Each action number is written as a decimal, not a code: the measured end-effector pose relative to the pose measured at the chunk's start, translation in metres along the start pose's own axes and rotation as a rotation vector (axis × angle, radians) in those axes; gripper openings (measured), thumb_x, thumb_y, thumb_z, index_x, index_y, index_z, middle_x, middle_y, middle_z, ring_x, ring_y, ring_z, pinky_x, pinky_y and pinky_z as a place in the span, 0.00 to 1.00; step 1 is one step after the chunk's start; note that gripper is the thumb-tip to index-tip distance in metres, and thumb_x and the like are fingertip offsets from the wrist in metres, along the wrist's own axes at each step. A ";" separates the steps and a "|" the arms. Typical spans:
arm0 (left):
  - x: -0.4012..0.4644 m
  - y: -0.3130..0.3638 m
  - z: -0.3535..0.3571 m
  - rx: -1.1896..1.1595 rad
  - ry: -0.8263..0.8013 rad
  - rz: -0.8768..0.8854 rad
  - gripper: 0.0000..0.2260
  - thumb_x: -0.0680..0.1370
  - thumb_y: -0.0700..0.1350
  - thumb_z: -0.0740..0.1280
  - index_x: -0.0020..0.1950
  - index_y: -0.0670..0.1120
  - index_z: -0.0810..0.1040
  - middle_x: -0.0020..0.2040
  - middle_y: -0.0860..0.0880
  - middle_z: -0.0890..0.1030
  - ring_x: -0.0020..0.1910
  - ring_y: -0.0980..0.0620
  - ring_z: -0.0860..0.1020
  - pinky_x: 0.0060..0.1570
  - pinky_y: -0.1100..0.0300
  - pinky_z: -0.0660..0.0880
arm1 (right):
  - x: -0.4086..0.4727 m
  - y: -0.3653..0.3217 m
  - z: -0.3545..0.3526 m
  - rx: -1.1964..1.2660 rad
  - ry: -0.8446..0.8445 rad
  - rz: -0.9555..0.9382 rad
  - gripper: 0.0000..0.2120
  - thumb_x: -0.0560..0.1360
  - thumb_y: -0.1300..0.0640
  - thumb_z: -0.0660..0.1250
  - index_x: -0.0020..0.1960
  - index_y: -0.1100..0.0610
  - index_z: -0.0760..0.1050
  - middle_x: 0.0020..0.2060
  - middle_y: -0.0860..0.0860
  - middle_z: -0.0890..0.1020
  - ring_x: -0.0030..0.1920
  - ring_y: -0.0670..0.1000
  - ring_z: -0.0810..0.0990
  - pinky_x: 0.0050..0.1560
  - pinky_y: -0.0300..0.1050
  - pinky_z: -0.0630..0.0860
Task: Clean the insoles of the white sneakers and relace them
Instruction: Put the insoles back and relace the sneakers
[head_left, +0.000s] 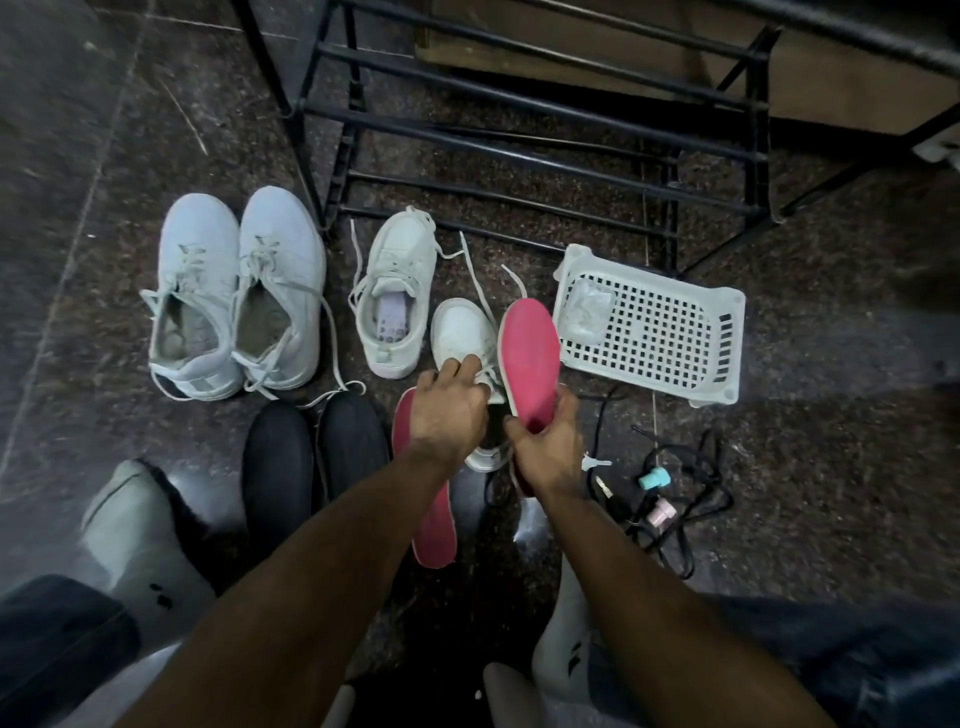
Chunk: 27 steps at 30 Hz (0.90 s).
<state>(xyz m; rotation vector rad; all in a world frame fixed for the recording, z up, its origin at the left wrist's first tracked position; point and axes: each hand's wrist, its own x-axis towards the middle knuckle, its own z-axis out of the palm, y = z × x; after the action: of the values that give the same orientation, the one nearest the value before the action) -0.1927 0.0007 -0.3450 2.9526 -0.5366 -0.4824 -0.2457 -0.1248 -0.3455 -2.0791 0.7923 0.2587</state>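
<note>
Right hand (548, 434) grips pink insole (530, 358) upright; left hand (449, 410) holds sneaker (462, 332).

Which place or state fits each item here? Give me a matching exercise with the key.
Things:
1. pink insole
2. second pink insole
3. white basket
4. small white sneaker

Places or states:
A. lying on the floor under the left forearm
B. held in the right hand
C. on its side by the black rack
D. touched by the left hand

Pairs: 1-B, 2-A, 3-C, 4-D
</note>
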 end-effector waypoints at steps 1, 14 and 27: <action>0.000 -0.003 0.001 -0.027 0.011 0.049 0.12 0.78 0.48 0.62 0.57 0.48 0.80 0.67 0.50 0.68 0.65 0.46 0.67 0.60 0.49 0.65 | -0.001 0.000 -0.001 -0.043 -0.002 -0.013 0.30 0.69 0.50 0.71 0.67 0.49 0.61 0.50 0.54 0.81 0.49 0.58 0.81 0.50 0.52 0.78; 0.028 -0.027 -0.011 -0.313 -0.142 0.055 0.07 0.75 0.50 0.68 0.49 0.50 0.84 0.48 0.47 0.84 0.49 0.42 0.80 0.44 0.55 0.75 | -0.032 -0.022 -0.046 -0.594 -0.088 -0.147 0.22 0.76 0.46 0.62 0.66 0.54 0.66 0.51 0.59 0.81 0.55 0.63 0.78 0.53 0.50 0.72; 0.025 -0.019 -0.011 -0.513 -0.165 -0.110 0.10 0.75 0.50 0.72 0.55 0.52 0.84 0.57 0.51 0.83 0.56 0.47 0.80 0.52 0.58 0.74 | -0.087 -0.048 -0.077 -0.983 -0.325 -0.242 0.19 0.71 0.46 0.63 0.58 0.56 0.73 0.51 0.57 0.81 0.52 0.61 0.80 0.49 0.48 0.74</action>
<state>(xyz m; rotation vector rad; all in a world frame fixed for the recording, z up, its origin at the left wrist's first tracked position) -0.1604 0.0100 -0.3454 2.4703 -0.2186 -0.7511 -0.2909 -0.1280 -0.2282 -2.8857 0.1891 0.9714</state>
